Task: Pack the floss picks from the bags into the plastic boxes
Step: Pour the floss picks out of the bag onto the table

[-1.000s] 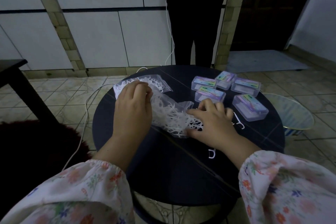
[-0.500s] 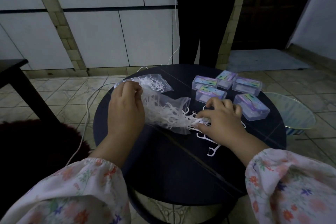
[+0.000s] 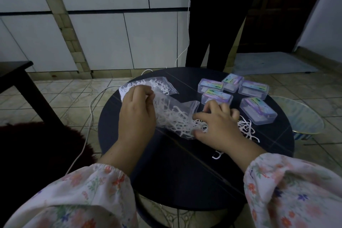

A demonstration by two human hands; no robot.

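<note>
Left hand [image 3: 137, 112] pinches the bag [image 3: 172, 111] in its grip; right hand [image 3: 218, 126], fingers spread wide, presses spilled floss picks [image 3: 246, 128]

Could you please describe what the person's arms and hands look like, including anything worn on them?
Both arms wear loose, puffy white sleeves printed with small pink, orange and blue flowers and green leaves, gathered into elastic cuffs at the wrist. The left hand and right hand are bare: no gloves, and no rings, watch or bracelets can be seen. No cables or markings show on either arm.
</note>
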